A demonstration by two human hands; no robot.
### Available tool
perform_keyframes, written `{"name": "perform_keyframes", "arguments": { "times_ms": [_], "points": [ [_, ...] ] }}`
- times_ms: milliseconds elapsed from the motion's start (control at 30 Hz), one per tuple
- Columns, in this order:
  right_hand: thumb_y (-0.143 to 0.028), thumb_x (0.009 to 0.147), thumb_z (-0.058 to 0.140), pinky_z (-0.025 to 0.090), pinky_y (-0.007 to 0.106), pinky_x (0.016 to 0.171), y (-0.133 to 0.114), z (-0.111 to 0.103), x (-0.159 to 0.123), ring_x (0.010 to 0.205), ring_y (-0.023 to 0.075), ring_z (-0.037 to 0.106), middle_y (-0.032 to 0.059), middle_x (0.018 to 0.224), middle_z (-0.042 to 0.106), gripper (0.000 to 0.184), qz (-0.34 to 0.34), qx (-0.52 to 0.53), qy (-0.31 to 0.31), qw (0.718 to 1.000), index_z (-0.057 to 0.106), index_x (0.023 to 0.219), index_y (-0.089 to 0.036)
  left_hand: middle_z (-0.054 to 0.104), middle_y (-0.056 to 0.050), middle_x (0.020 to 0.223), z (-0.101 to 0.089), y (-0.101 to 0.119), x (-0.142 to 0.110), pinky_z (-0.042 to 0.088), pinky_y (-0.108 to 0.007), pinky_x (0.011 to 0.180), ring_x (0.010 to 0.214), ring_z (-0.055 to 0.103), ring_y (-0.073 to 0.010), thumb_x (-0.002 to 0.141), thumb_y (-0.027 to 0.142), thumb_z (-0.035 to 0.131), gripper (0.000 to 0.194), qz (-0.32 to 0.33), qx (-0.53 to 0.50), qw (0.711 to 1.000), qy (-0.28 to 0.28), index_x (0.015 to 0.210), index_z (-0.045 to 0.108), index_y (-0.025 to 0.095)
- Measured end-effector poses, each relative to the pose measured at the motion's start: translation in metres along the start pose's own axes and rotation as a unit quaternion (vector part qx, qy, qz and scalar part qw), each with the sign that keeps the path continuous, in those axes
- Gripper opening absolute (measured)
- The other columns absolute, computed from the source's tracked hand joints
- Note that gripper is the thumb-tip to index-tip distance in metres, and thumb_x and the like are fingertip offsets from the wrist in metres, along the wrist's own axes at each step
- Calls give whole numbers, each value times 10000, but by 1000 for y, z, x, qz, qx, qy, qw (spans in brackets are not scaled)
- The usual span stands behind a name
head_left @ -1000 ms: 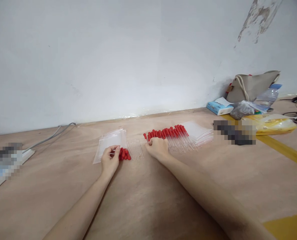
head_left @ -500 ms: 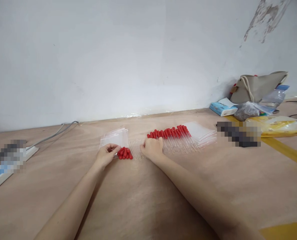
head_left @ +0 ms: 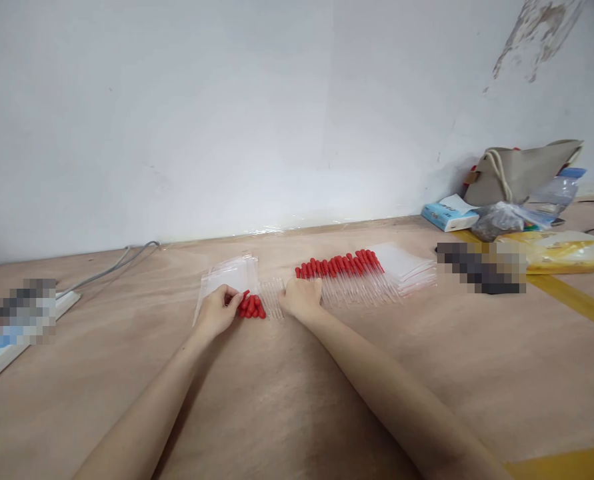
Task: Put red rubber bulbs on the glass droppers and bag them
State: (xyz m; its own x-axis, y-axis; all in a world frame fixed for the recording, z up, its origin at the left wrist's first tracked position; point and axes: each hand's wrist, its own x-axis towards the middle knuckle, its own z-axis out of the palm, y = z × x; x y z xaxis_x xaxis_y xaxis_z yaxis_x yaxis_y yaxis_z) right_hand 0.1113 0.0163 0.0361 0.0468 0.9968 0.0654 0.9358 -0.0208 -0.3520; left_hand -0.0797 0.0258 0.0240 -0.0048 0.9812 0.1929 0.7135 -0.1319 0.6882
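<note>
Your left hand pinches one red bulb between thumb and fingers, right by a small pile of red bulbs. Flat clear bags lie behind that hand. Clear tubes lie side by side between your hands. Your right hand is curled at their right end; fingertips hidden, so can't tell if it grips a tube. Red-topped droppers lie in a row beyond it and to its right, beside more flat bags.
</note>
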Motion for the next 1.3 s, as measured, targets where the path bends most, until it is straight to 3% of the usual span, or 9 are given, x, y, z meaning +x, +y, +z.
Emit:
{"name": "perform_keyframes", "arguments": {
  "times_ms": [133, 267, 367, 500, 633, 1033, 1300],
  "points": [
    [-300, 816, 387, 328, 355, 748, 19, -15, -10, 770, 217, 591, 123, 816, 647, 264, -16, 15, 19, 1000, 597, 814, -139, 598, -9, 664, -5, 9, -2, 389, -249, 556, 615, 551, -154, 758, 377, 472, 214, 26, 63, 997, 41, 706, 525, 176],
    [-263, 851, 363, 374, 270, 649, 61, -27, -25, 745, 174, 578, 98, 822, 633, 206, -96, 127, 65, 985, 526, 881, -141, 607, -27, 794, 2, 24, -10, 422, -247, 597, 695, 566, -154, 783, 335, 471, 188, 85, -5, 991, 100, 863, 528, 175],
    [-237, 855, 369, 388, 252, 651, 92, -27, -41, 763, 156, 563, 68, 842, 623, 181, -195, 180, 108, 958, 509, 938, -158, 602, -60, 953, 22, 39, -27, 443, -277, 723, 839, 575, -165, 819, 299, 442, 272, 166, -73, 983, 44, 1056, 502, 179],
    [-232, 864, 374, 364, 288, 733, 115, -21, -65, 787, 153, 555, 60, 889, 628, 221, -273, 139, 143, 941, 550, 987, -182, 611, -61, 905, 52, 55, -57, 436, -303, 769, 852, 565, -171, 846, 262, 420, 230, 225, -72, 969, -67, 998, 575, 188],
    [-219, 860, 390, 325, 295, 732, 117, -16, -79, 742, 135, 552, 47, 840, 639, 216, -300, 109, 153, 935, 585, 951, -195, 600, -58, 910, 62, 58, -71, 440, -298, 747, 833, 556, -167, 848, 255, 428, 212, 227, -74, 965, -109, 967, 590, 186],
    [-225, 856, 405, 275, 296, 733, 110, -12, -77, 719, 122, 534, 34, 809, 634, 210, -346, 96, 139, 923, 587, 957, -196, 606, -54, 919, 60, 59, -72, 432, -293, 760, 857, 553, -168, 848, 255, 439, 202, 222, -101, 963, -116, 972, 583, 187],
    [-222, 865, 391, 279, 292, 735, 108, -12, -77, 741, 115, 547, 47, 836, 643, 215, -372, 104, 123, 914, 584, 949, -180, 621, -46, 853, 62, 59, -72, 439, -270, 685, 765, 557, -154, 823, 297, 491, 191, 214, -115, 964, -109, 915, 601, 172]
  ]
}}
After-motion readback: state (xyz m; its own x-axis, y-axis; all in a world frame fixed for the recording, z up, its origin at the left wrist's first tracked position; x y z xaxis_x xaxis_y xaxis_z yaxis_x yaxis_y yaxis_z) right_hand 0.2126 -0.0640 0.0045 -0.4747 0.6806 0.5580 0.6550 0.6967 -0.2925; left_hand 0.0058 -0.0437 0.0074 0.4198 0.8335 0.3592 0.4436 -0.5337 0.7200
